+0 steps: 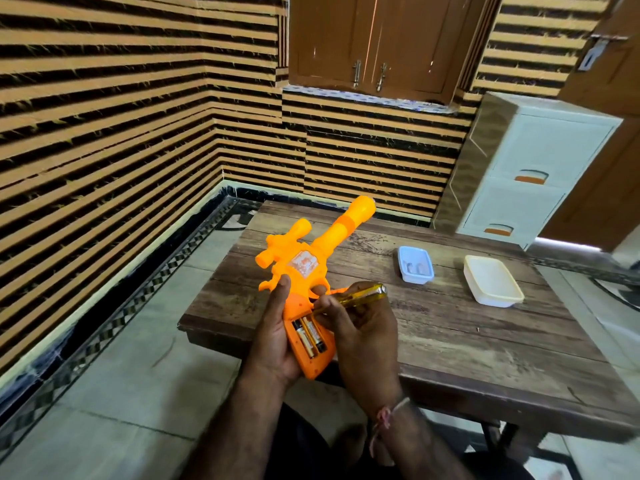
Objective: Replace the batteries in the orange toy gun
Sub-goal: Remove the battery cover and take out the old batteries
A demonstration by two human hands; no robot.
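Note:
The orange toy gun [311, 258] is held above the near left corner of the wooden table [450, 323], barrel pointing away. My left hand [273, 337] grips its handle from the left, thumb up by the trigger. The battery compartment in the handle is open, and two batteries [310, 337] lie side by side inside. My right hand [360, 327] holds a screwdriver [363, 294] with a clear yellow handle; its tip is hidden behind my fingers at the top of the compartment.
A small blue-white tray [401, 271] holding small items and a larger white plastic tub [512, 297] sit on the table's far right. A white drawer cabinet [526, 174] stands beyond the table, against the striped wall. Tiled floor lies on the left.

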